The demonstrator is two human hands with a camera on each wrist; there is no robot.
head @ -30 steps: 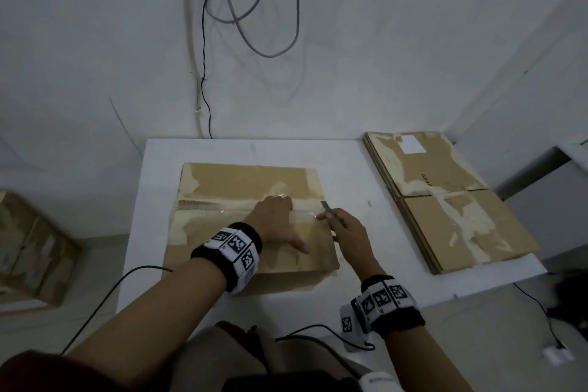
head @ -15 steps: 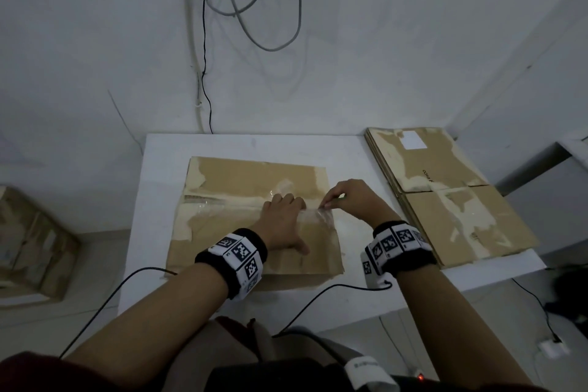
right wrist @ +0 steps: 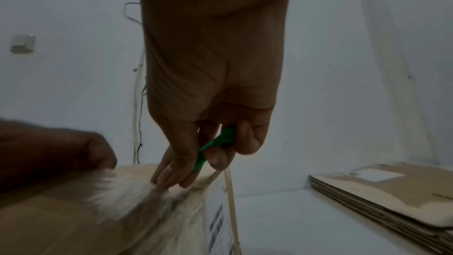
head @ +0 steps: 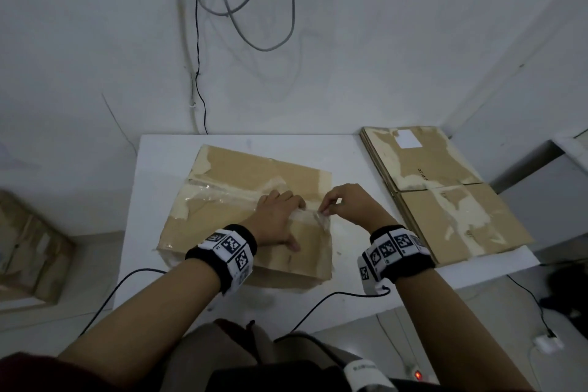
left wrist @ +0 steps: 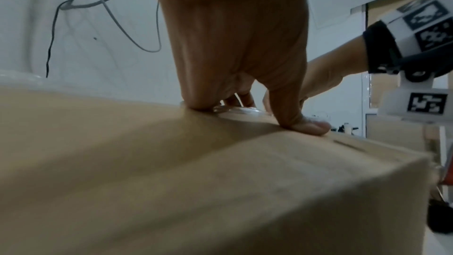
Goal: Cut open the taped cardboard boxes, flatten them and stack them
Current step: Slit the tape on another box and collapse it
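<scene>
White table [head: 152, 207] against a wall carries one taped box [head: 241, 219] and, well apart to its right, one flattened stack [head: 445, 194]. Tape seam runs left-right. Left hand [head: 278, 219] presses flat on it; right hand [head: 346, 205], at the seam's right end, grips a green cutter [right wrist: 215, 147], apparently pinching tape too.

A bare storage or back room used for packing work: plain white walls [head: 350, 41] with loose grey cables [head: 241, 9] hanging down, a white tabletop [head: 346, 156] bearing a stack of flattened cardboard boxes [head: 445, 194], and more taped boxes [head: 28, 248] standing on the floor at left.
</scene>
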